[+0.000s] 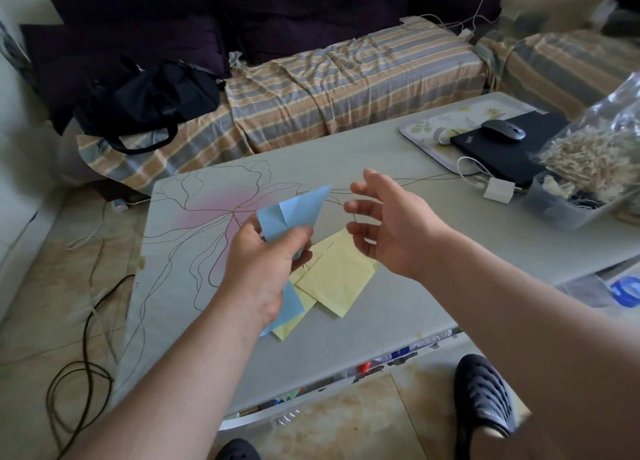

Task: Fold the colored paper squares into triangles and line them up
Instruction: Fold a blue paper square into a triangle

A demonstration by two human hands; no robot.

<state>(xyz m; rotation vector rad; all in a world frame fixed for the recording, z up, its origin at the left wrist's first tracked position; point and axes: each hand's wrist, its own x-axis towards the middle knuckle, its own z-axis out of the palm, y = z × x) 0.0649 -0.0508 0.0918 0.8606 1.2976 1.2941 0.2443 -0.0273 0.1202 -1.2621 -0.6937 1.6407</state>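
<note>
Head view, nearest first: two dark shoes (485,395) on the tiled floor, then the front edge of the counter (398,307). On it, just beyond that edge, lies a loose, overlapping pile of paper: yellow sheets (337,276) on top and a blue sheet (289,309) partly hidden under the left wrist. The pile looks unsorted; whether any of these pieces is already a finished triangle I cannot tell, and nothing is laid out in a row.

Above the pile, the left hand (266,262) pinches a creased blue paper (294,210) by its lower corner, thumb over it, held clear of the counter. It looks partly folded, not yet a clean triangle. The right hand (388,224) hovers just beside it, fingers loosely spread, holding nothing.

Farther back are a tray (420,133), a laptop (498,151) with a mouse (504,131), and a striped sofa (346,85).

By my judgement the task is at an early stage: folding is under way, lining up not begun.
</note>
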